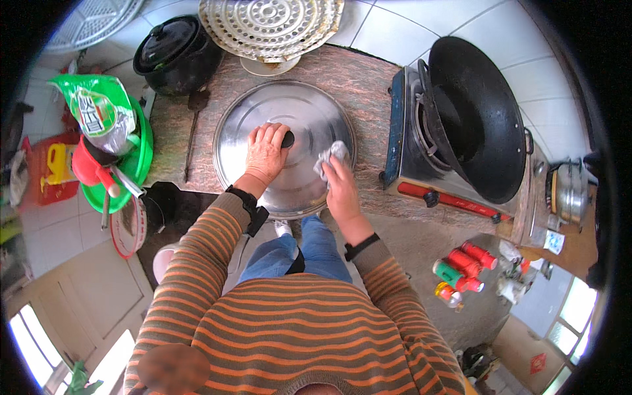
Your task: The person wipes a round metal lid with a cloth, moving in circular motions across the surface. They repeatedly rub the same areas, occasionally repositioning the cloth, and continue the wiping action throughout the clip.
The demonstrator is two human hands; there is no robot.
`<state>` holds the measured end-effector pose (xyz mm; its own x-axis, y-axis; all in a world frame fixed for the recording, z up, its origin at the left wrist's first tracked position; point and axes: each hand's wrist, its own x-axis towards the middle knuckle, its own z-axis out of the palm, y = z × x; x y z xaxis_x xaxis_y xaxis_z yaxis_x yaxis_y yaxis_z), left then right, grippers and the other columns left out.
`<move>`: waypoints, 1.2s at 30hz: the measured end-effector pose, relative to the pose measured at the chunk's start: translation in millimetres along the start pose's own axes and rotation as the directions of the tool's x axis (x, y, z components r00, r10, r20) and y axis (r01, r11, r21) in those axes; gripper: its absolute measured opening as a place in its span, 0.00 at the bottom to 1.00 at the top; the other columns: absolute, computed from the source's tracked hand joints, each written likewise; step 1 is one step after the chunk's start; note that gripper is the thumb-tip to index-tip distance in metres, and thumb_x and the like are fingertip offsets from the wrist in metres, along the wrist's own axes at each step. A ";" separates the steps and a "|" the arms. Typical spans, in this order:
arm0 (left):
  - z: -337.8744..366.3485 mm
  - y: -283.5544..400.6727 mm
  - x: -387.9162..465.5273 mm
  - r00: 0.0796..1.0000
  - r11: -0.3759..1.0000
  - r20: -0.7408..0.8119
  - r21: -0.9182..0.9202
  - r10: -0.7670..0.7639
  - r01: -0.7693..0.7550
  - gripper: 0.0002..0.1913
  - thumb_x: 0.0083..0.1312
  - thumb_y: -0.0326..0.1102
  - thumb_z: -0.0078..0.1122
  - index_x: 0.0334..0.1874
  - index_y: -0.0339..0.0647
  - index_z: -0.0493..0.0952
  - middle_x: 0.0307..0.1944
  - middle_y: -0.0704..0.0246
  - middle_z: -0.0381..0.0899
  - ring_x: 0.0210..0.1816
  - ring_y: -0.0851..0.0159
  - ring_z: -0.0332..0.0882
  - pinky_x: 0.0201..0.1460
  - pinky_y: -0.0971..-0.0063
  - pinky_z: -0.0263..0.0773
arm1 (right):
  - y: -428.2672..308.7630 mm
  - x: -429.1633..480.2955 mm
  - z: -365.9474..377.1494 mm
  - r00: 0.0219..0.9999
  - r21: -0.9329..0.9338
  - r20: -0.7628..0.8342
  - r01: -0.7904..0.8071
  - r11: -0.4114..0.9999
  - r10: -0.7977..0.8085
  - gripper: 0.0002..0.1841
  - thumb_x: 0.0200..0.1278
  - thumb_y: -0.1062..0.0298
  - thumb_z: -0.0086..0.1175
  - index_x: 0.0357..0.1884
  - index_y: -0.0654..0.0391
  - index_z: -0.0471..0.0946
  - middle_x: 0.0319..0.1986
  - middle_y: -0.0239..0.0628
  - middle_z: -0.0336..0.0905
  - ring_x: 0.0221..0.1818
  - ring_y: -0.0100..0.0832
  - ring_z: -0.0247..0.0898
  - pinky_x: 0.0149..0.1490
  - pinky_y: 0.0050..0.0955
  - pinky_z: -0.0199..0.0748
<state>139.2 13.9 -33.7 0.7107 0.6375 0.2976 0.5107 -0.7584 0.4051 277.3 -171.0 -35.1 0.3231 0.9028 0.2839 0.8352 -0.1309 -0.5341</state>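
Observation:
A large round stainless steel lid [296, 106] lies before me on the stone-patterned counter [370, 103], reaching its front edge. My left hand [266, 150] is on the lid's middle, its fingers around the dark knob [287, 139]. To its right, my right hand [341, 190] holds a crumpled grey cloth [332, 157] against the right side of the lid. Left of the lid lies a long-handled metal spatula [192, 133].
A black wok [474, 123] leans tilted on a gas stove [407, 148] at the right. Behind the lid stands a perforated steamer plate [271, 29]; a black lidded pot [173, 59] is at the back left. Further left, a green basin [145, 148] holds a red ladle [89, 163] and a bag.

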 end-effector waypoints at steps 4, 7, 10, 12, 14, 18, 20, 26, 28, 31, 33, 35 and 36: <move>0.9 0.5 -0.2 0.999 1.000 -0.036 0.011 0.011 -0.010 0.24 0.55 0.35 0.62 0.56 0.48 0.70 0.55 0.67 0.73 0.62 0.56 0.66 0.66 0.56 0.56 | 30.3 71.6 12.7 0.997 -0.060 -0.074 -0.033 0.998 0.028 0.23 0.55 0.82 0.49 0.56 0.59 0.76 0.58 0.45 0.72 0.58 0.51 0.67 0.62 0.43 0.67; 1.8 0.4 -1.8 0.999 1.000 -0.038 0.013 0.009 -0.008 0.23 0.56 0.39 0.63 0.55 0.48 0.71 0.54 0.68 0.73 0.61 0.58 0.67 0.66 0.56 0.57 | 18.6 64.8 14.9 0.996 -0.060 -0.090 0.003 0.998 -0.009 0.21 0.56 0.81 0.49 0.54 0.60 0.76 0.56 0.48 0.73 0.57 0.50 0.68 0.61 0.43 0.67; 5.0 -0.9 -0.5 0.999 1.000 -0.044 0.029 -0.006 0.007 0.23 0.58 0.43 0.64 0.55 0.49 0.71 0.55 0.69 0.73 0.62 0.59 0.67 0.67 0.57 0.56 | -14.8 10.0 6.6 0.993 -0.005 0.007 0.121 0.993 -0.121 0.20 0.59 0.80 0.48 0.55 0.63 0.76 0.56 0.48 0.72 0.59 0.54 0.67 0.65 0.46 0.64; 5.9 -1.4 -1.2 0.999 1.000 -0.053 0.021 -0.010 0.012 0.23 0.58 0.43 0.63 0.55 0.49 0.71 0.56 0.69 0.73 0.62 0.60 0.67 0.68 0.57 0.56 | -28.5 -12.8 2.1 0.981 0.002 0.128 0.147 0.989 -0.146 0.19 0.60 0.79 0.47 0.53 0.62 0.79 0.57 0.51 0.71 0.64 0.53 0.63 0.70 0.46 0.58; 6.4 -1.4 -1.0 0.999 0.999 -0.010 0.025 -0.031 0.031 0.23 0.57 0.41 0.63 0.56 0.50 0.71 0.57 0.70 0.73 0.63 0.60 0.66 0.69 0.56 0.55 | -27.3 -4.8 3.4 0.975 0.006 0.143 0.172 0.985 -0.171 0.19 0.60 0.79 0.47 0.53 0.62 0.79 0.57 0.51 0.71 0.65 0.53 0.62 0.71 0.46 0.57; 9.6 0.8 0.8 0.998 0.999 -0.049 -0.006 -0.043 0.042 0.25 0.55 0.38 0.63 0.57 0.50 0.70 0.57 0.70 0.72 0.64 0.60 0.66 0.69 0.56 0.56 | 11.9 87.2 20.1 0.992 -0.041 0.011 0.122 0.992 -0.122 0.20 0.60 0.82 0.46 0.54 0.60 0.78 0.57 0.53 0.72 0.60 0.53 0.68 0.66 0.44 0.65; 10.6 1.4 1.2 0.997 0.998 -0.061 -0.013 -0.056 0.055 0.25 0.55 0.37 0.63 0.57 0.50 0.70 0.57 0.70 0.72 0.64 0.61 0.66 0.69 0.56 0.56 | 14.7 110.6 28.7 0.996 -0.111 -0.034 0.079 0.991 -0.083 0.19 0.58 0.80 0.48 0.52 0.59 0.78 0.56 0.50 0.73 0.59 0.50 0.68 0.65 0.42 0.65; 2.5 1.9 3.3 0.999 0.999 -0.038 0.013 -0.034 0.034 0.25 0.54 0.37 0.64 0.57 0.50 0.71 0.55 0.69 0.73 0.62 0.60 0.68 0.67 0.57 0.57 | -32.4 13.2 9.9 0.962 0.015 0.121 0.246 0.969 -0.246 0.21 0.57 0.81 0.50 0.54 0.59 0.78 0.58 0.46 0.72 0.62 0.54 0.65 0.66 0.46 0.63; -2.9 5.0 4.9 0.999 0.999 0.016 0.037 -0.035 0.034 0.24 0.55 0.39 0.64 0.56 0.50 0.72 0.52 0.69 0.75 0.59 0.60 0.70 0.64 0.58 0.60 | -32.0 -5.8 2.1 0.955 0.032 0.195 0.222 0.975 -0.224 0.21 0.57 0.80 0.50 0.54 0.60 0.78 0.59 0.45 0.71 0.63 0.55 0.63 0.67 0.47 0.62; -10.9 8.2 6.5 0.986 0.995 0.152 0.081 -0.074 0.062 0.23 0.54 0.42 0.65 0.53 0.49 0.73 0.46 0.67 0.77 0.53 0.59 0.73 0.57 0.61 0.64 | -15.7 -4.8 -2.7 0.968 0.086 0.153 0.187 0.979 -0.198 0.21 0.57 0.80 0.50 0.54 0.60 0.78 0.60 0.44 0.70 0.65 0.55 0.62 0.68 0.47 0.61; -15.2 8.5 4.9 0.980 0.990 0.163 0.106 -0.113 0.097 0.23 0.54 0.45 0.65 0.51 0.48 0.74 0.42 0.67 0.77 0.51 0.59 0.74 0.53 0.63 0.65 | -2.5 6.8 0.2 0.968 0.092 0.087 0.226 0.970 -0.234 0.21 0.57 0.80 0.49 0.54 0.59 0.78 0.60 0.44 0.70 0.65 0.55 0.62 0.68 0.47 0.61; -18.4 9.4 0.8 0.981 0.986 0.138 0.111 -0.138 0.123 0.23 0.53 0.49 0.67 0.45 0.45 0.73 0.35 0.63 0.80 0.41 0.54 0.80 0.46 0.59 0.72 | 9.8 18.8 2.7 0.980 0.011 0.015 0.200 0.980 -0.200 0.21 0.57 0.81 0.49 0.53 0.57 0.79 0.60 0.44 0.71 0.64 0.54 0.62 0.68 0.46 0.62; -19.4 11.6 -1.9 0.967 0.980 0.170 0.084 -0.191 0.179 0.23 0.53 0.50 0.67 0.44 0.44 0.73 0.33 0.62 0.80 0.39 0.53 0.80 0.43 0.58 0.73 | 16.4 26.9 3.5 0.986 -0.011 0.008 0.166 0.986 -0.166 0.21 0.57 0.80 0.49 0.53 0.56 0.80 0.59 0.44 0.72 0.64 0.54 0.63 0.68 0.46 0.63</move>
<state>134.4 6.5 -12.8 0.6715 0.7383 0.0637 0.6685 -0.6406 0.3778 298.0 -147.5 -39.0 0.1763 0.9153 0.3620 0.8823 0.0161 -0.4704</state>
